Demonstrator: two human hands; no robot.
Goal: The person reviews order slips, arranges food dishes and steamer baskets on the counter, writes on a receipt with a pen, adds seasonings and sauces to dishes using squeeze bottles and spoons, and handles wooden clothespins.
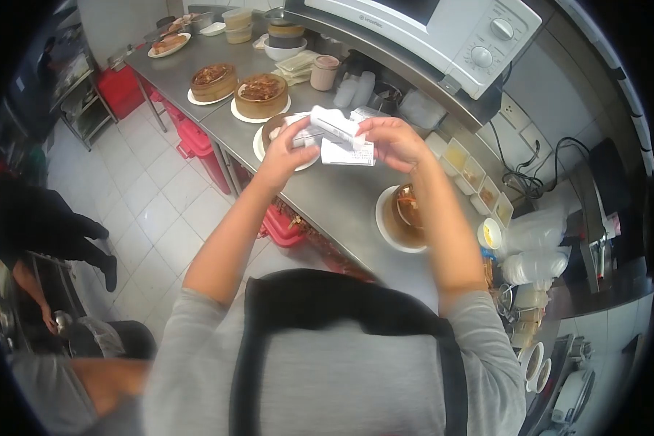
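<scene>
Several printed paper slips (pixel 347 153), curled and overlapping like order receipts, are held up over the steel counter. My left hand (pixel 289 154) pinches their left side between thumb and fingers. On the opposite side, my right hand (pixel 395 142) grips the edge of the curled slips with thumb and forefinger. Behind my left hand, a round steamer on a white plate (pixel 259 149) is partly hidden. A round wooden container with food (pixel 407 211) stands on another plate (pixel 382 225) beside my right forearm, which covers part of it.
Two food-topped round steamers (pixel 261 98) (pixel 214 81) stand on plates farther along the counter (pixel 320 211). A white microwave (pixel 443 36) sits on the shelf above. Small condiment tubs (pixel 471 173) line the right side. Red bins (pixel 198 149) are below; a co-worker (pixel 43 225) is at left.
</scene>
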